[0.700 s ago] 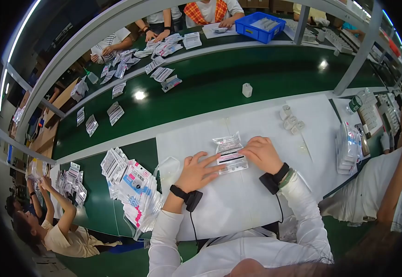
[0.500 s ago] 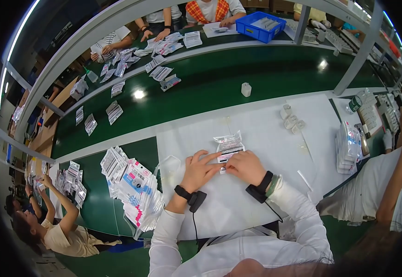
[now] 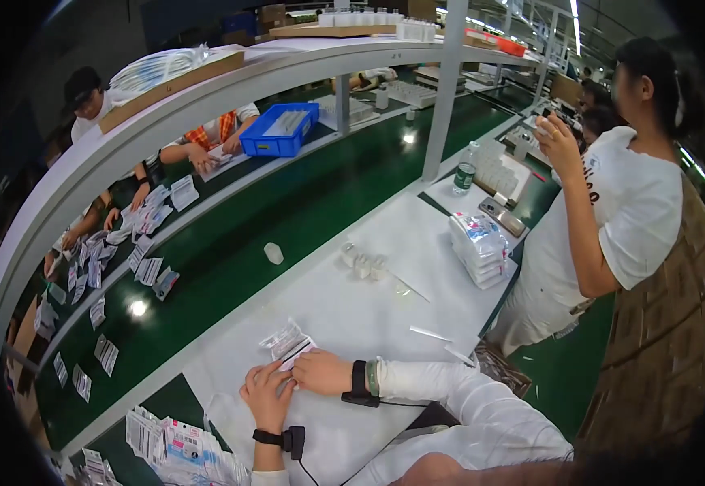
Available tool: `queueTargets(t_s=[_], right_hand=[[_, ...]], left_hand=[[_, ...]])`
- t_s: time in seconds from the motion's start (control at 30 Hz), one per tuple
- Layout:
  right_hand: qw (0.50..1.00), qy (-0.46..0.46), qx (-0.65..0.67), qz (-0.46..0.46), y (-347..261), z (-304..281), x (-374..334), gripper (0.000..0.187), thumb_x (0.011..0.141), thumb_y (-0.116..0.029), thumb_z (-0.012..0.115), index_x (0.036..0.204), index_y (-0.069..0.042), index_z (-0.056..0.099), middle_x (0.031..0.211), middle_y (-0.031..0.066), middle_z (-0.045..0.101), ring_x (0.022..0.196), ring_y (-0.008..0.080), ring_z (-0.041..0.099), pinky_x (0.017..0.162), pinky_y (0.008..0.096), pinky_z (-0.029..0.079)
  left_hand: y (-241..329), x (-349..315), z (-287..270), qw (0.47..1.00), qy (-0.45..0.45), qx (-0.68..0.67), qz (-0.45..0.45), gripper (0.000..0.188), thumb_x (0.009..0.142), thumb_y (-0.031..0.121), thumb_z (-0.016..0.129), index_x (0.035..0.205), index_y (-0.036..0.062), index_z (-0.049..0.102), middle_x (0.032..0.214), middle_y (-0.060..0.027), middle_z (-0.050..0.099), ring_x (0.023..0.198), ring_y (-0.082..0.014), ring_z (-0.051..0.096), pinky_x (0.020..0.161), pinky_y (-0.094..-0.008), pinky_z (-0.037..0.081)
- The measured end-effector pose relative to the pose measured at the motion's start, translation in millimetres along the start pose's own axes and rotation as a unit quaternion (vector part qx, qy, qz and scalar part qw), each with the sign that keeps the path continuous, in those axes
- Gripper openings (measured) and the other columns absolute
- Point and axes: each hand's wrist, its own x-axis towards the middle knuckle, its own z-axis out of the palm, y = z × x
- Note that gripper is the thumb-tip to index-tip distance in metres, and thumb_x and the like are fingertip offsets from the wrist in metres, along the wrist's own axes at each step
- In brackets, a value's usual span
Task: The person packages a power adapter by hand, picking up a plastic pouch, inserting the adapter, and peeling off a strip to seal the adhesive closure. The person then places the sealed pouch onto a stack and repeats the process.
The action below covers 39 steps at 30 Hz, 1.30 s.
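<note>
A silvery printed pouch (image 3: 289,340) lies on the white work surface (image 3: 352,324), its far end open-looking and crinkled. My left hand (image 3: 265,397) holds its near edge from the left, with fingers bent together. My right hand (image 3: 324,373) grips the same edge from the right, and the two hands' fingertips nearly meet there. What the fingertips cover is hidden. Left of my left hand, a heap of printed pouches (image 3: 182,449) rests at the lower edge of the view. Several small white blocks (image 3: 362,263) sit beyond my right hand.
A stack of filled pouches (image 3: 480,247) stands at the right, near a clear bottle (image 3: 465,170). On the green belt (image 3: 207,283) are a white block (image 3: 273,253) and scattered pouches (image 3: 106,354). A person in white (image 3: 612,219) stands at right. A blue bin (image 3: 279,130) sits across the belt.
The view has swung to the right, so the person and shelving there show more fully. Both my hands stay on the pouch.
</note>
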Motion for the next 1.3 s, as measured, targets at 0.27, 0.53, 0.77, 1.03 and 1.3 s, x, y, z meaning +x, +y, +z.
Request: queueTargets(t_s=[0.27, 0.53, 0.77, 1.03, 1.3], right_hand=[[0.972, 0.120, 0.090, 0.181, 43.9, -97.3, -122.7, 0.014, 0.084, -0.021, 0.065, 0.083, -0.007, 0.062, 0.081, 0.0137, 0.061, 0.082, 0.0347, 0.059, 0.073, 0.0455, 0.047], [0.863, 0.084, -0.257, 0.427, 23.0, -189.7, -247.0, 0.026, 0.074, -0.004, 0.061, 0.100, -0.005, 0.064, 0.096, 0.0142, 0.063, 0.093, 0.0363, 0.059, 0.083, 0.0464, 0.048], [0.988, 0.092, -0.052, 0.116, 68.8, -118.0, -120.0, 0.061, 0.066, 0.002, 0.054, 0.126, -0.007, 0.058, 0.127, 0.0124, 0.060, 0.122, 0.0347, 0.053, 0.099, 0.0453, 0.044], [0.982, -0.033, 0.185, 0.012, 80.7, -49.9, -33.9, 0.067, 0.067, 0.010, 0.052, 0.129, -0.014, 0.060, 0.113, 0.0112, 0.064, 0.112, 0.0319, 0.057, 0.094, 0.0405, 0.046], [0.981, 0.000, 0.185, 0.054, 90.4, -63.0, -37.1, 0.053, 0.078, -0.020, 0.071, 0.129, -0.016, 0.059, 0.114, 0.0027, 0.066, 0.110, 0.0254, 0.056, 0.093, 0.0403, 0.042]], left_hand=[[6.1, 6.3, 2.0, 1.000, -0.019, -0.017, -0.014, 0.024, 0.073, 0.024, 0.077, 0.096, 0.0273, 0.075, 0.124, 0.0099, 0.063, 0.122, -0.0224, 0.046, 0.100, -0.0423, 0.027], [9.6, 12.3, 3.0, 0.999, -0.013, -0.037, 0.012, 0.032, 0.078, 0.018, 0.072, 0.109, 0.0211, 0.072, 0.124, 0.0058, 0.063, 0.121, -0.0239, 0.047, 0.101, -0.0418, 0.029], [-11.9, 5.9, 9.4, 0.997, -0.031, -0.009, 0.063, 0.039, 0.080, 0.008, 0.062, 0.116, 0.0210, 0.069, 0.128, 0.0036, 0.062, 0.126, -0.0263, 0.046, 0.102, -0.0429, 0.029], [-11.6, 3.8, -6.2, 0.993, -0.092, 0.022, 0.068, 0.047, 0.076, 0.008, 0.056, 0.120, 0.0204, 0.068, 0.138, 0.0024, 0.058, 0.131, -0.0292, 0.044, 0.104, -0.0449, 0.029], [8.7, 21.9, 1.3, 0.997, -0.073, 0.003, 0.015, 0.038, 0.080, 0.028, 0.070, 0.118, 0.0252, 0.069, 0.134, 0.0073, 0.060, 0.131, -0.0244, 0.045, 0.103, -0.0432, 0.027]])
